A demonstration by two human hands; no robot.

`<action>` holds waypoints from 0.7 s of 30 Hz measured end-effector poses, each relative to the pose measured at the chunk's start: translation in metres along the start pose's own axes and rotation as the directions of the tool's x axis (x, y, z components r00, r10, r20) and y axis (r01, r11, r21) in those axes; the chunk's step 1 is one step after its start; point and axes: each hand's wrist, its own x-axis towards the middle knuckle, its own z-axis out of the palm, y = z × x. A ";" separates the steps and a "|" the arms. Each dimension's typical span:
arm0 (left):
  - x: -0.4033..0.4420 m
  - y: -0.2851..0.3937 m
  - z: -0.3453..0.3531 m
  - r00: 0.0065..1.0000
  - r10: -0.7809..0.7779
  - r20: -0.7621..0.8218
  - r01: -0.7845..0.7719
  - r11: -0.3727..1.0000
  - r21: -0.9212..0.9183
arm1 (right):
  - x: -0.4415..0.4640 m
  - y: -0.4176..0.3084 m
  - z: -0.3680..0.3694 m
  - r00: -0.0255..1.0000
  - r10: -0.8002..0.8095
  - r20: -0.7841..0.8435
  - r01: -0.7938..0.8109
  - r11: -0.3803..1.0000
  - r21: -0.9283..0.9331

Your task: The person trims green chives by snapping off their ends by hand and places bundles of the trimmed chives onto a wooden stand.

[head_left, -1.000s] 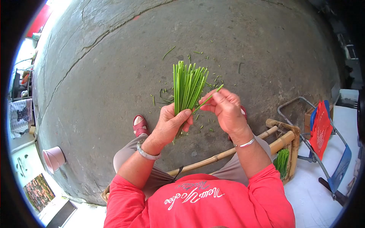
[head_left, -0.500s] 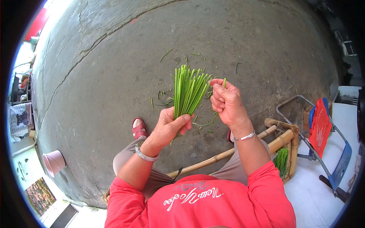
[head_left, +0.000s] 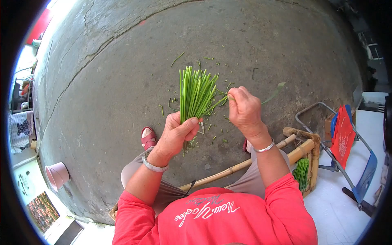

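Note:
A bunch of thin green stalks (head_left: pixel 194 94), like garlic scapes or chive stems, fans upward from my left hand (head_left: pixel 177 132). The fingers and thumb of that hand are wrapped round its lower part. To the right, my right hand (head_left: pixel 244 110) is closed in a pinch on the tip of one single stalk (head_left: pixel 216 106), which leans out of the bunch. A blurred green strip (head_left: pixel 274 93) shows just right of this hand, apart from it. Short green bits (head_left: pixel 210 127) are scattered on the floor beneath.
Grey cracked concrete floor (head_left: pixel 122 81) spreads ahead. A bamboo frame (head_left: pixel 241 165) crosses by my legs, with more green stalks (head_left: pixel 301 173) at its right end. Farther right stands a folding metal chair (head_left: pixel 363 175) with a red bag (head_left: pixel 343 134). A pink bucket (head_left: pixel 58 174) is at left.
My right hand has let go of a loose piece, now blurred to its right, and pinches another stalk's tip. My left hand and the bunch have shifted slightly left.

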 end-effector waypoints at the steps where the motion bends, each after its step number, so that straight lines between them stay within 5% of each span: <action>1: 0.000 -0.001 0.000 1.000 -0.002 -0.010 0.002 1.000 -0.010 | -0.004 -0.002 0.003 0.998 0.025 0.055 -0.020 0.996 -0.089; 9: -0.002 0.001 -0.003 1.000 -0.017 -0.026 0.015 0.998 -0.061 | -0.008 0.011 0.010 0.985 0.150 0.083 -0.116 0.938 -0.327; 11: -0.003 0.001 -0.004 0.999 -0.008 -0.038 0.006 0.998 -0.057 | -0.005 0.006 0.008 0.917 0.369 0.149 -0.369 0.929 -0.027; 12: -0.003 0.000 -0.003 0.999 -0.015 -0.039 0.012 0.998 -0.058 | -0.004 0.005 0.008 0.918 0.366 0.150 -0.367 0.930 -0.027; 14: -0.003 -0.001 -0.002 0.999 -0.020 -0.039 0.018 0.998 -0.058 | -0.006 0.006 0.009 0.788 0.495 0.366 -0.601 0.746 0.285; 15: -0.003 -0.001 0.000 1.000 -0.013 -0.023 0.011 0.998 -0.055 | -0.006 0.003 0.010 0.788 0.495 0.366 -0.601 0.747 0.285; 17: -0.003 -0.001 0.002 1.000 -0.008 -0.005 0.008 0.999 -0.051 | -0.004 -0.008 0.013 0.594 0.598 0.539 -0.777 0.252 0.577; 18: -0.003 0.000 0.004 1.000 -0.018 -0.017 0.018 0.999 -0.028 | -0.004 -0.009 0.011 0.593 0.599 0.538 -0.777 0.251 0.577; 20: -0.002 -0.002 0.003 0.999 -0.027 -0.029 0.027 1.000 -0.006 | -0.003 -0.011 0.007 0.531 0.443 0.722 -0.735 -0.182 0.653; 21: -0.002 -0.004 0.002 1.000 -0.030 -0.007 0.030 1.000 0.005 | -0.004 -0.010 0.007 0.530 0.444 0.722 -0.736 -0.182 0.653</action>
